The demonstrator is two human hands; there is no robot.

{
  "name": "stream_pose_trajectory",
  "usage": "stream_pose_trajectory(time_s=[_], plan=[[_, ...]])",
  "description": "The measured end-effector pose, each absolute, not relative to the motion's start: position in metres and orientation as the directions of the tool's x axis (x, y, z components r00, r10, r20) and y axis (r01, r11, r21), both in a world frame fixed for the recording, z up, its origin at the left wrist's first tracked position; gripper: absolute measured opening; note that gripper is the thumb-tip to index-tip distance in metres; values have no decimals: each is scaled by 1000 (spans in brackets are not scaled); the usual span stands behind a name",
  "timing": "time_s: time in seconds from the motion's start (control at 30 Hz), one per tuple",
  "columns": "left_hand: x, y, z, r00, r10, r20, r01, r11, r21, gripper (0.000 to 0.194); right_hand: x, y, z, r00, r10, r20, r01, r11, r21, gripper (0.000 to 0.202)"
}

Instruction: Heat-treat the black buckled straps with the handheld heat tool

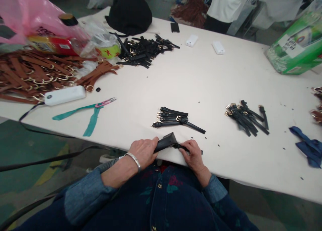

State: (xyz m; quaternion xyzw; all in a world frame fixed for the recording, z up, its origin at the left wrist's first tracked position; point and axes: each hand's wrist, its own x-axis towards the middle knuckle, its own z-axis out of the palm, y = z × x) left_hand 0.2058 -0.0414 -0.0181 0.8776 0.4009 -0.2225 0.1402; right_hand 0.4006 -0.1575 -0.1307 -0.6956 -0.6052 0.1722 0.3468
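Observation:
My left hand point(144, 152), with a silver bangle at the wrist, is closed round a black handheld tool point(164, 142) with a wide, flared end. That end points right, close to a short black buckle strap point(179, 146) pinched in my right hand point(193, 154) at the table's front edge. The strap's tail sticks out past my right fingers. Just beyond my hands lies a small row of black buckle straps point(173, 118), one set across the others. Farther right is a looser pile of black straps point(246, 117).
Pink thread snips point(105, 102) with green cloth strips lie left, near a white power bank point(65, 95) and brown straps point(30, 70). Behind are a black strap heap point(146, 50) and a black cap point(130, 14). A green bag point(297, 45) and blue cloth point(308, 145) are right.

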Motion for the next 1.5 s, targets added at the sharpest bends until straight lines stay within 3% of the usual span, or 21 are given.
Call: stream_pose_trajectory(time_s=[0.57,0.9,1.1,1.3,1.5], plan=[[212,-33,-18,544,660,-518,797,-599,75,32,401,-156,-127,181,967,179,742,-15,-671,22],[192,-29,1,507,650,-567,805,-593,40,32,398,-152,-120,188,967,175,754,-28,-656,5],[188,-29,7,546,639,-541,779,-626,47,33,397,-152,-124,111,958,265,802,71,-593,13],[187,-33,-2,577,567,-588,738,-670,79,33,402,-162,-123,-4,966,260,747,176,-642,20],[198,-33,2,529,548,-647,758,-649,70,30,405,-167,-119,22,970,242,684,162,-711,25]])
